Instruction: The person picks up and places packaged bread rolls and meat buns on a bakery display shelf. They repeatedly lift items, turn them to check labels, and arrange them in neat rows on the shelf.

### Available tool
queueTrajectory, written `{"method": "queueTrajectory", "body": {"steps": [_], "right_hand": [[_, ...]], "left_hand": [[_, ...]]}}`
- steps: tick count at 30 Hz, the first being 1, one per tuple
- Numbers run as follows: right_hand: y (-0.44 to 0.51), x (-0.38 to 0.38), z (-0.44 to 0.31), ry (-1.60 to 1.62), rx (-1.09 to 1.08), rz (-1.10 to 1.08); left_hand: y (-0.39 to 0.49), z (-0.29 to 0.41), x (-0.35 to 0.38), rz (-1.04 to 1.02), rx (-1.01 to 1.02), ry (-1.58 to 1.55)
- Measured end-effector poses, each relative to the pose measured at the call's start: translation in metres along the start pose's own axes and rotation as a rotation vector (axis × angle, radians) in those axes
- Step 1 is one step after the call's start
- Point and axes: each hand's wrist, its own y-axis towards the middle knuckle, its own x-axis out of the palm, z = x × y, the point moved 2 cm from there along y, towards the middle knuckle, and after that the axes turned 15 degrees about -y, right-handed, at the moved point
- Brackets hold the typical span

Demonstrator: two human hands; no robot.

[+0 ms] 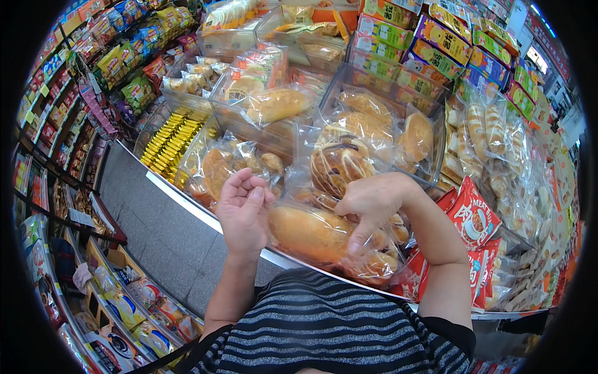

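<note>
My left hand [245,205] is raised at the front edge of the display, fingers curled and thumb against the index finger. Nothing shows in it. Just to its right lies a long golden loaf in a clear bag [308,229]. Over that loaf's right end reaches my right hand [378,201], its thumb pointing down at a bagged bun with pale icing stripes [380,266]. Its other fingers are bent and partly hidden, so a grip on the plastic cannot be made out. Behind this hand sits a round bagged bun with chocolate and white stripes [341,163].
Clear bins hold more bagged bread [278,105] and yellow-wrapped sticks [173,140]. Red meat bun packets [474,217] lie at the right, below bagged striped rolls [486,126]. Colourful boxes [439,39] are stacked behind. Snack shelves [60,121] stand left, across a grey tiled floor [159,238].
</note>
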Motion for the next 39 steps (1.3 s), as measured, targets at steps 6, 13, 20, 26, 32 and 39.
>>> {"method": "queueTrajectory", "body": {"steps": [6, 13, 20, 26, 32, 39], "right_hand": [[-0.015, -0.005, -0.004, -0.119, 0.140, 0.049], [-0.033, -0.014, 0.002, -0.084, 0.164, 0.429], [-0.048, -0.022, 0.001, 0.754, 0.111, 0.962], [-0.051, -0.020, 0.013, 1.056, -0.104, 1.198], [-0.057, -0.021, 0.016, 1.147, -0.194, 1.287], [-0.057, -0.019, 0.033, 1.224, -0.170, 1.393]], "left_hand": [[0.010, 0.016, -0.001, 0.045, 0.054, -0.105], [0.017, 0.035, 0.005, 0.129, 0.068, -0.160], [0.025, 0.036, -0.007, 0.176, -0.065, -0.286], [0.020, 0.018, -0.002, 0.170, -0.229, -0.337], [0.011, 0.006, 0.011, 0.003, -0.473, -0.407], [0.003, 0.004, 0.034, -0.281, -0.573, -0.248]]}}
